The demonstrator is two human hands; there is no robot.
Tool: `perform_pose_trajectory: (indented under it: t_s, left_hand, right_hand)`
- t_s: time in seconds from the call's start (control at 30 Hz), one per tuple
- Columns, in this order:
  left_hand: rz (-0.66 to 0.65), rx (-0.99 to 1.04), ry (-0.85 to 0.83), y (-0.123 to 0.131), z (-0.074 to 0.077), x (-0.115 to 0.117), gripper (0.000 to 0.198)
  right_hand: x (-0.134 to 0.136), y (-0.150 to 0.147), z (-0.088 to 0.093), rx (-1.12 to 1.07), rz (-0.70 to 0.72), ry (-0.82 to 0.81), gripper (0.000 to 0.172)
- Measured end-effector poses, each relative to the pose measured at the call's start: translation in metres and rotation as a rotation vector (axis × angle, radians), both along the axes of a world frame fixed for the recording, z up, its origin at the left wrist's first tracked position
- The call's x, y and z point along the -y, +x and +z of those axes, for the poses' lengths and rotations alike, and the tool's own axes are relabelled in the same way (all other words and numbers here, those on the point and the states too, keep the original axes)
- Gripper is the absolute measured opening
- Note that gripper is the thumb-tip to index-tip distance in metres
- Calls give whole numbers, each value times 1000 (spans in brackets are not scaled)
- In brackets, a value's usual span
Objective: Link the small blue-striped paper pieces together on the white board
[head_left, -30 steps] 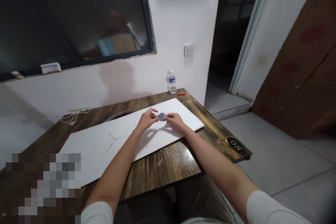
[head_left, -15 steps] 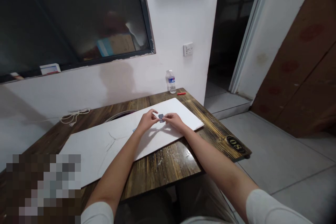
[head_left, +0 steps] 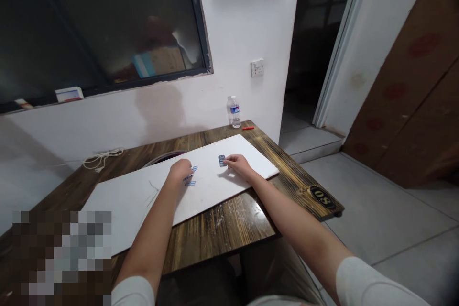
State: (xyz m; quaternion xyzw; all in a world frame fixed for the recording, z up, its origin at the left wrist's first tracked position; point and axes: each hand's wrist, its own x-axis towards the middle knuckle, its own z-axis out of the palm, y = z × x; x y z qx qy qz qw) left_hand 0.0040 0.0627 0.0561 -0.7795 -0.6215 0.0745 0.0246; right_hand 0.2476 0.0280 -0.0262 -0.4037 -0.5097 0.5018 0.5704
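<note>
My right hand (head_left: 238, 165) pinches a small dark-blue slatted plastic piece (head_left: 221, 160) between thumb and fingertips, above the white board (head_left: 211, 196). Over the board's middle, my left hand (head_left: 179, 171) bends down among several small flat blue pieces. One blue piece (head_left: 194, 169) sits tilted by the left fingertips, and another blue piece (head_left: 190, 183) lies flat just nearer to me. The left fingers are mostly hidden behind the hand, so whether they grip a piece is unclear.
The board lies on a dark wooden table (head_left: 218, 229). At its far end stand a plastic bottle (head_left: 234, 112) and a red pen (head_left: 248, 128). A white cable (head_left: 103, 157) lies at the back left. A black oval "08" plate (head_left: 322, 197) marks the right corner.
My left hand has moved left, away from the right hand, down to the loose blue pieces. The right hand keeps its piece in nearly the same place, with more of it showing.
</note>
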Motion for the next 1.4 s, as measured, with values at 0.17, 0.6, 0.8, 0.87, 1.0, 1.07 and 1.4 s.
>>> perform_pose_trajectory:
  t_s: [0.17, 0.6, 0.8, 0.87, 1.0, 1.07, 1.4]
  left_hand:
    - [10, -103, 40, 17, -9, 5, 22]
    - [-20, -136, 88, 24, -20, 6, 30]
    - [-6, -120, 105, 24, -16, 9, 30]
    - [21, -94, 126, 24, -14, 10, 30]
    - [78, -39, 173, 26, -12, 14, 32]
    - [89, -32, 178, 26, -11, 14, 31]
    - [-38, 283, 185, 27, -8, 10, 15]
  right_hand:
    - [1, -1, 2, 7, 1, -1, 32]
    - [-2, -2, -1, 76, -18, 3, 28]
    - [-1, -2, 0, 76, -21, -2, 31]
    - [0, -2, 0, 67, -21, -5, 33]
    - [-1, -1, 1, 72, -25, -9, 34]
    - [-1, -1, 1, 74, -30, 1, 33]
    - [-1, 0, 1, 55, -27, 7, 36]
